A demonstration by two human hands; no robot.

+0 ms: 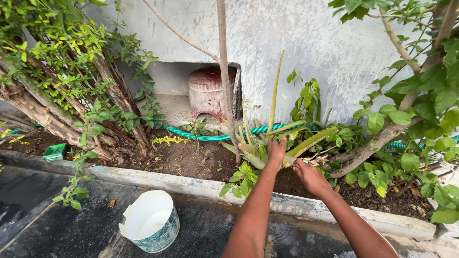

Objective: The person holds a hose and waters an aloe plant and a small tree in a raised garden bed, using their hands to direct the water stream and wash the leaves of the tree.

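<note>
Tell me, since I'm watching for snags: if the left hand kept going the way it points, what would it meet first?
Probably the aloe plant: the left hand already reaches into its leaves, with the green hose behind; depth is unclear.

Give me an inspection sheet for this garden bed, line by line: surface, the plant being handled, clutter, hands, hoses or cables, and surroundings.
Surface: dark soil bed behind a pale concrete kerb; wet dark pavement in front.
Job's things: spiky aloe-like plant, long leaves spreading from its base.
Clutter: broken white bucket on the pavement; small green tray at the bed's left end.
Grippers: left hand grips the plant's base; right hand holds a leaf beside it.
Cables: green hose lies along the back of the bed.
Surroundings: grey plastered wall with a recess holding a worn reddish drum; leafy shrubs on both sides; thin bare trunk.
</note>
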